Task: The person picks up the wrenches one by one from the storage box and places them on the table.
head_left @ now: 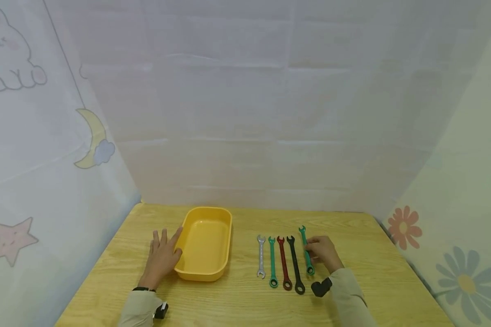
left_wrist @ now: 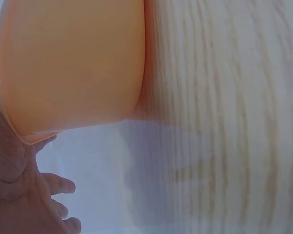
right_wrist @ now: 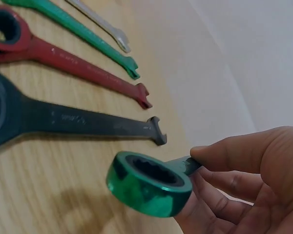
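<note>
My right hand (head_left: 323, 252) pinches a green ratcheting wrench (right_wrist: 151, 185) by its shank, between thumb and fingers. Its ring end points toward me, its open end away. In the right wrist view it is raised off the table. To its left lie a black wrench (head_left: 295, 265), a red wrench (head_left: 284, 263), another green wrench (head_left: 273, 261) and a silver open-end wrench (head_left: 261, 256), side by side. With fingers spread, my left hand (head_left: 161, 259) rests against the left rim of a yellow plastic tray (head_left: 204, 276). The thumb and index finger touch that rim.
The wooden table (head_left: 245, 304) carries everything. A pale cloth backdrop (head_left: 245, 136) rises behind it, with printed sheets at both sides. The tray stands left of the wrench row, with bare tabletop between them.
</note>
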`<act>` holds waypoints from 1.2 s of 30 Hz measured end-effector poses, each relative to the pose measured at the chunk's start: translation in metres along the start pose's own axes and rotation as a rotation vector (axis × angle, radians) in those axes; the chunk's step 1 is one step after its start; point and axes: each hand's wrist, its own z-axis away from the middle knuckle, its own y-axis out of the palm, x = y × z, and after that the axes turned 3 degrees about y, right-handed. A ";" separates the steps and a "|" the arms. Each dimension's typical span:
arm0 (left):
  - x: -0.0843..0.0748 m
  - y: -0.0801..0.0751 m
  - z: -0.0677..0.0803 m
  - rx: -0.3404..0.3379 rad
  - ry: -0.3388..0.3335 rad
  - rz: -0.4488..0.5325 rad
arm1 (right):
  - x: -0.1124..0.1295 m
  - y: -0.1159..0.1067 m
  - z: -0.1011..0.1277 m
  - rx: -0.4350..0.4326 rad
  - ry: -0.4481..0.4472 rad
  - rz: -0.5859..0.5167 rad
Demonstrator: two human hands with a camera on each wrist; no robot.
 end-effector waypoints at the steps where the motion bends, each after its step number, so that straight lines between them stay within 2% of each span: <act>1: 0.000 -0.001 0.000 -0.003 0.001 -0.003 | -0.003 0.000 0.000 -0.002 0.004 0.007; 12: 0.000 -0.001 0.006 0.012 -0.003 0.014 | -0.020 0.001 0.001 -0.082 -0.031 0.115; 22: -0.001 -0.004 0.010 0.012 -0.008 0.013 | -0.023 0.009 0.006 -0.141 -0.118 0.246; 30: 0.002 0.000 0.010 0.010 -0.008 0.018 | -0.022 0.013 0.016 -0.188 -0.053 0.377; 36: 0.003 0.001 0.010 0.015 -0.015 0.015 | -0.021 0.015 0.020 -0.179 -0.021 0.389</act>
